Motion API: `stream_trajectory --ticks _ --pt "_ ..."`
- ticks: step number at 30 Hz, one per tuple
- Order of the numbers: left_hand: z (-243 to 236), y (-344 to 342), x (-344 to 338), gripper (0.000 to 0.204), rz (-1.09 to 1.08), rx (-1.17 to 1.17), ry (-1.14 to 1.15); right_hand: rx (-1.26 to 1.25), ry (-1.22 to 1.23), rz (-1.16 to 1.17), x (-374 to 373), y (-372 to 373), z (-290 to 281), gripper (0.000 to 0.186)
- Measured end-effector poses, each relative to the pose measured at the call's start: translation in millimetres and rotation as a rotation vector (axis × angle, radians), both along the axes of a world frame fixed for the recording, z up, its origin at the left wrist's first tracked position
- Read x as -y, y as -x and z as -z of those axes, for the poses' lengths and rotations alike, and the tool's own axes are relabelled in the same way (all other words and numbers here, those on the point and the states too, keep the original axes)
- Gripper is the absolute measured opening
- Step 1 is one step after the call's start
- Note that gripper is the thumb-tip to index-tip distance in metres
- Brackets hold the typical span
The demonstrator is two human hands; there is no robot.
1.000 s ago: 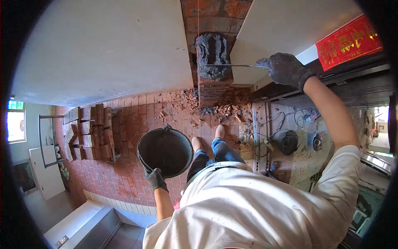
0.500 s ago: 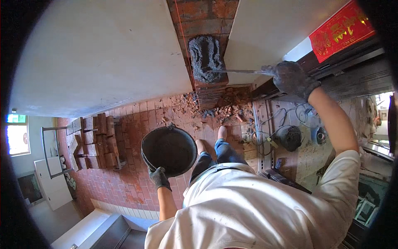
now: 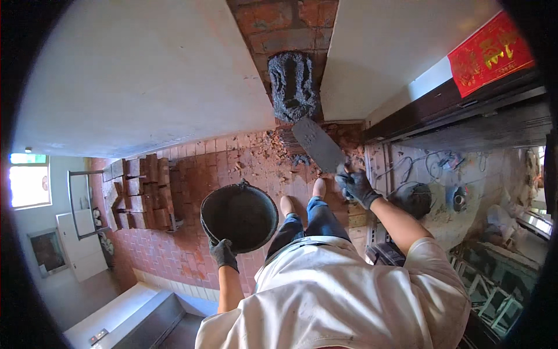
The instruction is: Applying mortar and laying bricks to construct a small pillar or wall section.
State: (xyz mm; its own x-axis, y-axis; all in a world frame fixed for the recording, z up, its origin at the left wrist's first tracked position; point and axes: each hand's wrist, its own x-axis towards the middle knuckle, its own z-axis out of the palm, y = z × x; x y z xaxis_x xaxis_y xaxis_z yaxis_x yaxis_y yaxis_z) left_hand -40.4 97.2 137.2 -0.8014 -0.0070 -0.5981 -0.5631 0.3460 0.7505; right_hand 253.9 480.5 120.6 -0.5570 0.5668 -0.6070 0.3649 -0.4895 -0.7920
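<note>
Grey wet mortar lies in a ridged layer on top of a brick pier between two pale wall panels. My right hand, in a dark glove, is closed on the handle of a flat trowel. The blade points up and to the left, just below the mortar. In a dark glove too, my left hand grips the near rim of a black bucket held over the red tiled floor at my left.
Stacked bricks rest on a metal-handled trolley at the left. Rubble litters the tiles around the pier's foot and my feet. Cables and a dark container lie at the right. A red banner is at upper right.
My right hand has swept down and toward my body. The trowel has come off the mortar and turned from edge-on to showing its flat face. My left hand still holds the bucket.
</note>
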Motion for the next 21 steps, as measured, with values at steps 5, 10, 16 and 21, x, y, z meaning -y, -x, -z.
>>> stream_trajectory --ticks 5,10,16,21 --pt "4.2 -1.8 4.4 0.055 0.005 -0.039 0.004 0.234 -0.648 -0.329 -30.4 45.8 28.4 0.052" --pt "16.2 -0.8 18.4 0.057 -0.025 -0.052 -0.062 0.359 -0.704 -0.48 -78.7 26.4 5.9 0.058" --pt "-0.5 -2.7 -15.4 0.057 0.031 -0.008 -0.117 0.23 -0.633 -0.284 -133.8 -82.0 122.6 0.037" --pt "13.1 -8.6 0.7 0.053 -0.028 -0.041 -0.085 0.308 -0.382 -0.138 -35.5 -38.7 -3.0 0.041"
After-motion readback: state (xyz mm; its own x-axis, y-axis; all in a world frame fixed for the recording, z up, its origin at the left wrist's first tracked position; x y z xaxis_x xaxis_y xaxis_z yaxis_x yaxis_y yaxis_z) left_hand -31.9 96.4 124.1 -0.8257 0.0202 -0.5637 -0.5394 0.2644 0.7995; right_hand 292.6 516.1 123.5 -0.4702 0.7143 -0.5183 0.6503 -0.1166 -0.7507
